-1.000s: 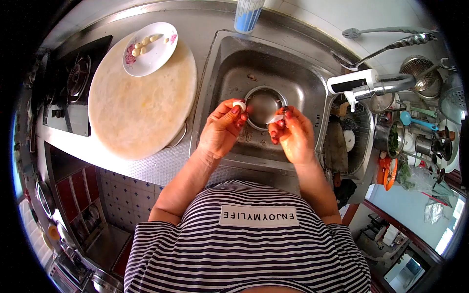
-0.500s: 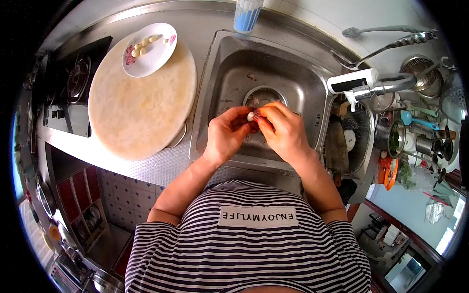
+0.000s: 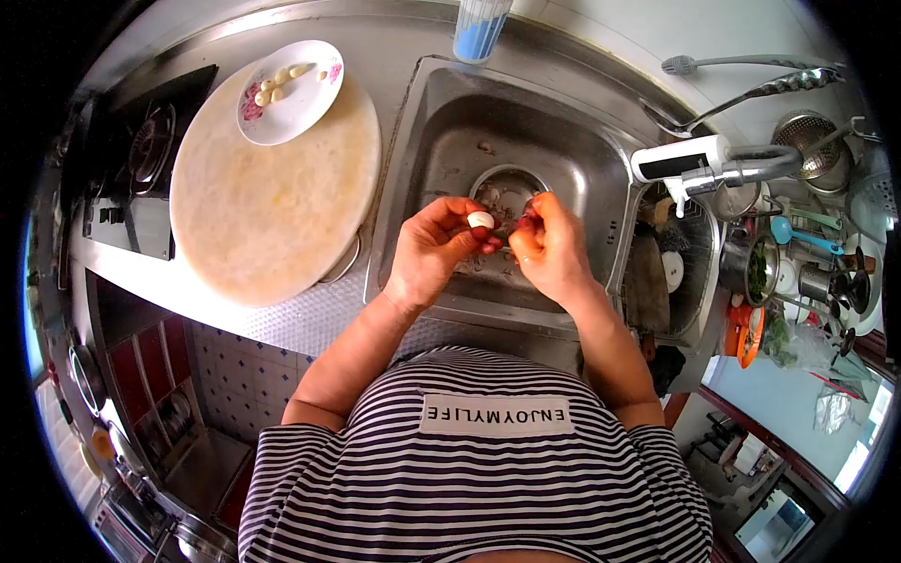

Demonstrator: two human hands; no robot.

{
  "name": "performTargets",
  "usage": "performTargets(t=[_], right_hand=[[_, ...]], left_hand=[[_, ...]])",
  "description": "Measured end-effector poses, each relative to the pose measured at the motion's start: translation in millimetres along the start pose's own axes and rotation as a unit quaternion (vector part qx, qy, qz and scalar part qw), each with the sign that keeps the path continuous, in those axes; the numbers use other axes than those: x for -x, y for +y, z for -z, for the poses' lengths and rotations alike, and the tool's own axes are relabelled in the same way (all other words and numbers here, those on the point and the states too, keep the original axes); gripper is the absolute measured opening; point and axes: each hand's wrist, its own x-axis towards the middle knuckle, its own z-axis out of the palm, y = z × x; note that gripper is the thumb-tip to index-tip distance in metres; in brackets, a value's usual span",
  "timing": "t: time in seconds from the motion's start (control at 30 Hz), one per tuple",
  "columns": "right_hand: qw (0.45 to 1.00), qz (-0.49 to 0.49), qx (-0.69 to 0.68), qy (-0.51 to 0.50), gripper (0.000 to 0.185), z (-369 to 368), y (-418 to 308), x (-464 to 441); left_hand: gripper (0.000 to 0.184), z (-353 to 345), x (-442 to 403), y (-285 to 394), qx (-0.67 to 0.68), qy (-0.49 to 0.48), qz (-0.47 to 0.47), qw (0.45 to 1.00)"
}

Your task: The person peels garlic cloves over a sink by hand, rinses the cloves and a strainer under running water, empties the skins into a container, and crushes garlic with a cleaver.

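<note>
Over the steel sink (image 3: 572, 155), my left hand (image 3: 434, 246) pinches a white garlic clove (image 3: 481, 220) between its fingertips. Just to the right, my right hand (image 3: 549, 246) has its fingers curled together close to the clove; what they hold, if anything, is hidden. The fingertips of both hands look reddish. Bits of peel (image 3: 484, 147) lie on the sink floor and around the drain below. Several peeled cloves (image 3: 267, 91) rest on a white plate with pink flowers (image 3: 298, 114).
That plate sits on a round cutting board (image 3: 272, 206) left of the sink. A faucet (image 3: 723, 167) reaches in from the right, above a wire rack (image 3: 690, 272). A blue-and-white cup (image 3: 477, 34) stands behind the sink. The stove (image 3: 141, 169) is at far left.
My hands came together over the clove, then parted slightly, the clove staying in my left fingertips. The thin white piece seen earlier in my right fingers no longer shows.
</note>
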Motion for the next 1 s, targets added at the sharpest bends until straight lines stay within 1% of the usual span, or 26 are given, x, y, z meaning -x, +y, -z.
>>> performTargets(t=[0.03,0.07,0.1,0.13,0.17,0.2,0.23,0.3,0.33,0.37,0.4,0.5,0.6,0.7,0.83,0.9,0.93,1.0], right_hand=[[1.000,0.000,0.000,0.000,0.014,0,2,2],[0.994,-0.067,-0.083,-0.019,0.013,1,2,5],[0.976,-0.134,-0.165,-0.037,0.012,1,-1,6],[0.992,-0.045,-0.119,-0.029,0.014,-2,0,6],[0.992,-0.047,-0.117,-0.027,0.014,-2,-2,6],[0.996,-0.005,-0.082,-0.027,0.016,-1,-7,4],[0.998,0.039,-0.047,-0.028,0.018,-1,-11,2],[0.998,0.045,-0.030,-0.017,0.019,-2,-11,0],[0.999,0.025,-0.038,-0.028,0.018,-1,-10,0],[0.998,0.005,-0.046,-0.039,0.018,-1,-10,0],[0.998,0.006,-0.046,-0.039,0.018,-1,-11,-1],[0.998,0.008,-0.045,-0.041,0.015,1,-15,-2],[0.998,0.014,-0.043,-0.042,0.013,3,-17,-3],[0.998,0.021,-0.029,-0.042,0.013,3,-16,-3],[0.999,0.005,-0.027,-0.028,0.013,-2,-10,-1],[0.999,0.004,-0.028,-0.019,0.013,-5,-6,0],[0.999,-0.001,-0.028,-0.018,0.013,-5,-5,1],[0.999,-0.005,-0.029,-0.018,0.013,-5,-4,1]], left_hand=[[0.021,1,0,-1,0.000,0.000,0.000,1.000],[0.022,1,-1,-1,-0.006,0.007,0.004,1.000],[0.023,1,-1,-2,-0.013,0.014,0.009,1.000],[0.023,-1,0,-4,-0.013,0.013,0.011,1.000],[0.024,-3,0,-6,-0.063,0.026,-0.002,0.998],[0.025,-5,1,-8,-0.113,0.040,-0.016,0.993],[0.025,-7,2,-8,-0.113,0.039,-0.015,0.993],[0.024,-11,5,-5,-0.239,0.053,-0.052,0.968],[0.024,-12,6,-4,-0.240,0.054,-0.053,0.968],[0.024,-13,7,-2,-0.291,0.064,-0.076,0.951],[0.023,-13,7,0,-0.341,0.072,-0.098,0.932],[0.025,-12,8,-3,-0.370,0.069,-0.112,0.919],[0.025,-11,8,-6,-0.342,0.067,-0.105,0.932],[0.025,-10,9,-7,-0.346,0.060,-0.100,0.931],[0.024,-9,8,-10,-0.334,0.062,-0.084,0.937],[0.025,-11,8,-8,-0.285,0.056,-0.051,0.956],[0.025,-11,9,-9,-0.285,0.056,-0.050,0.956],[0.025,-10,8,-11,-0.174,0.052,0.002,0.983]])
